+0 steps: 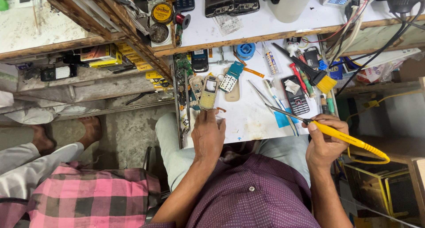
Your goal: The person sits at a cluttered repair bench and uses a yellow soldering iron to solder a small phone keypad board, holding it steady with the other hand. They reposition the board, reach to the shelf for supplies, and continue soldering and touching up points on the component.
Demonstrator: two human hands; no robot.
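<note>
My right hand (324, 141) grips a yellow-handled soldering iron (341, 136), its metal tip reaching left over the white worktop (248, 117). My left hand (207, 132) rests on the worktop's near edge, fingers curled by a small orange piece; whether it pinches it I cannot tell. Just beyond its fingers lies an opened gold phone body (209, 92). Further back lie a phone keypad (228, 83) and a teal part.
A black keypad phone (295, 95), tweezers, screwdrivers, a yellow-bristled brush (322, 81) and a blue tape roll (245, 50) crowd the worktop. Several phones lie on the upper shelf. A person in a pink checked shirt (84, 197) sits at the left, bare feet on concrete.
</note>
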